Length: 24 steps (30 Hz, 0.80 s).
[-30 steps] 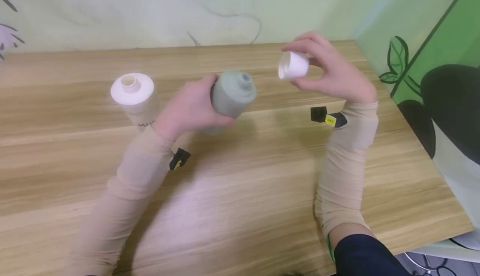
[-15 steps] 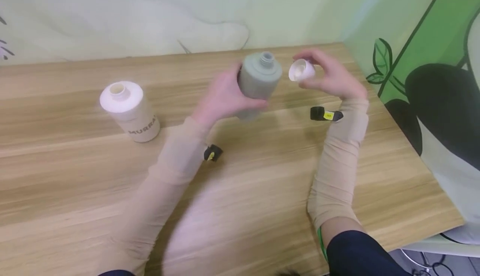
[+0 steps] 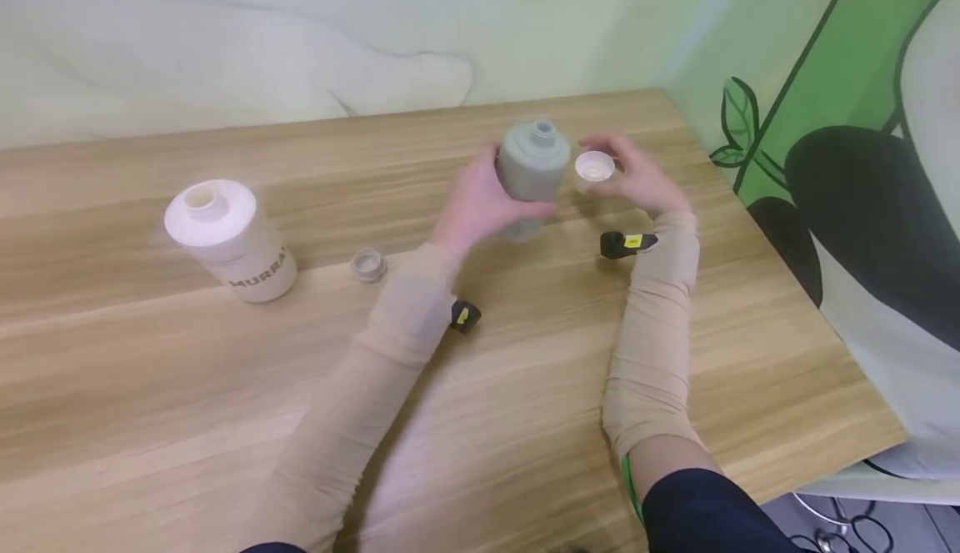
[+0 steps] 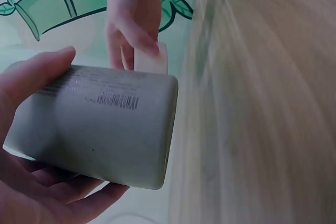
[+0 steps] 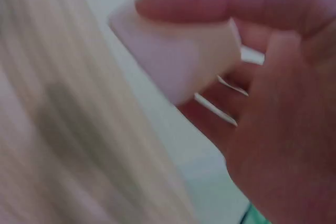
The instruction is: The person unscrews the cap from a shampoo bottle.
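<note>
My left hand (image 3: 483,203) grips a grey-green bottle (image 3: 534,161) round its body, its uncapped threaded neck pointing up. Printed lines and a barcode show on the bottle's side in the left wrist view. In my right hand (image 3: 637,178), thumb and fingers hold a white cap (image 3: 595,168) with its hollow side up, just right of the bottle. The right wrist view shows the cap (image 5: 173,56) blurred, pinched between thumb and fingertips over the table. A white bottle (image 3: 247,244) with "MURRA" lettering stands uncapped at the left.
On the wooden table (image 3: 540,386) lies a small round translucent piece (image 3: 368,265), between the white bottle and my left sleeve. A painted wall (image 3: 300,52) runs along the table's back edge, and another rises at the right.
My left hand has carried the grey-green bottle right, close to the cap. My right hand has lowered the cap and turned its opening upward. The small round piece has come into view.
</note>
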Each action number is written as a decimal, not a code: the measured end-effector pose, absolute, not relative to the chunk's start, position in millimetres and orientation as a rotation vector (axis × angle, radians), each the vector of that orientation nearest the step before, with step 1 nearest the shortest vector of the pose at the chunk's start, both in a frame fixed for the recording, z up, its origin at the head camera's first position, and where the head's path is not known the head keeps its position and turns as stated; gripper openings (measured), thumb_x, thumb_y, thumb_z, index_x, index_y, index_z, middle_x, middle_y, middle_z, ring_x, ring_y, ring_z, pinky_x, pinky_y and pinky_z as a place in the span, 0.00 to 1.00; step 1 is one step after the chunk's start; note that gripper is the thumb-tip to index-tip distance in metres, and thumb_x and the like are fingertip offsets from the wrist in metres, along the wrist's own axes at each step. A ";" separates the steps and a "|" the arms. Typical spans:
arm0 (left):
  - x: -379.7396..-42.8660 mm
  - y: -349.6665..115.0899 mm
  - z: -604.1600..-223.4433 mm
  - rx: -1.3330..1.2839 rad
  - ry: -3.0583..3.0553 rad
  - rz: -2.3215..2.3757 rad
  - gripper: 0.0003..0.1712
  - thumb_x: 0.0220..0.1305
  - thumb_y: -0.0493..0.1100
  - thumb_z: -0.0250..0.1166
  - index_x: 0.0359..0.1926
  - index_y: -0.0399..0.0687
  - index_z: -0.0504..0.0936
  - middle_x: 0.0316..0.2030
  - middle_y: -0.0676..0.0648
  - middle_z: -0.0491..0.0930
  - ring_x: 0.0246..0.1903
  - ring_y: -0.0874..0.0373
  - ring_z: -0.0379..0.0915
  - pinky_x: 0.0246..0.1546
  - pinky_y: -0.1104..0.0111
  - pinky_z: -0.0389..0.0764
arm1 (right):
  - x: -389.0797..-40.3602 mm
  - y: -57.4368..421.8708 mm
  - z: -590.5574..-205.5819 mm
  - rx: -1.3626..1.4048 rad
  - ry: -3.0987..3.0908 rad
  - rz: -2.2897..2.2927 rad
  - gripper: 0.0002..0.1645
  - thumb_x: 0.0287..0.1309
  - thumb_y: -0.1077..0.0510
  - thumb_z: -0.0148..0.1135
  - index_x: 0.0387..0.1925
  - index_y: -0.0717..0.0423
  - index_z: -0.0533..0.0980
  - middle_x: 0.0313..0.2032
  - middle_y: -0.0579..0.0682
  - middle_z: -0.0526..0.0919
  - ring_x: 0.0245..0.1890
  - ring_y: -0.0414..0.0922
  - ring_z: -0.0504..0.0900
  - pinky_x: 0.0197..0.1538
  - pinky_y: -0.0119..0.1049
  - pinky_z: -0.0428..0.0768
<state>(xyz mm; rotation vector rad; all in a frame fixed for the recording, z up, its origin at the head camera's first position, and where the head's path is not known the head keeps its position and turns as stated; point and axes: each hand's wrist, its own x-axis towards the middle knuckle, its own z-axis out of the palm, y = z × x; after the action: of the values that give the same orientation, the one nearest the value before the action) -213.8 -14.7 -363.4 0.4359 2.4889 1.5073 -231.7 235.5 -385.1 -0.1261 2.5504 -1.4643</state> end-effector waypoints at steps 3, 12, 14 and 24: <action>-212.5 -9.3 -366.6 0.414 2.496 1.514 0.53 0.41 0.52 0.80 0.65 0.43 0.63 0.59 0.44 0.75 0.57 0.52 0.73 0.61 0.61 0.73 | -234.4 236.6 -393.4 -0.092 2.554 -1.452 0.44 0.49 0.67 0.66 0.68 0.51 0.61 0.66 0.55 0.66 0.63 0.49 0.64 0.69 0.52 0.59; -210.2 6.0 -377.6 0.425 2.485 1.575 0.54 0.42 0.49 0.80 0.67 0.41 0.60 0.62 0.43 0.72 0.60 0.51 0.71 0.64 0.61 0.71 | -234.3 240.8 -402.2 -0.111 2.594 -1.191 0.44 0.46 0.69 0.63 0.68 0.55 0.61 0.60 0.59 0.67 0.60 0.54 0.64 0.69 0.54 0.60; -209.0 7.7 -378.9 0.426 2.483 1.595 0.55 0.41 0.49 0.80 0.67 0.42 0.60 0.63 0.44 0.72 0.61 0.52 0.71 0.64 0.61 0.71 | -234.1 240.5 -401.1 -0.111 2.597 -1.146 0.45 0.46 0.68 0.63 0.68 0.55 0.61 0.61 0.59 0.67 0.61 0.54 0.64 0.69 0.56 0.59; -212.8 14.4 -381.7 0.437 2.498 1.595 0.55 0.41 0.48 0.80 0.68 0.41 0.59 0.64 0.43 0.71 0.62 0.51 0.70 0.66 0.61 0.69 | -232.9 239.6 -397.6 -0.052 2.497 -1.193 0.45 0.44 0.68 0.60 0.67 0.53 0.61 0.63 0.56 0.65 0.62 0.52 0.62 0.69 0.53 0.57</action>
<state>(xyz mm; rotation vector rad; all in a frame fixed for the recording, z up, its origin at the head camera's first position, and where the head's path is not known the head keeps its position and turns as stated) -212.8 14.4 -381.7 0.4368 2.4975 1.5947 -232.9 239.6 -397.6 -0.0515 2.4972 -1.1930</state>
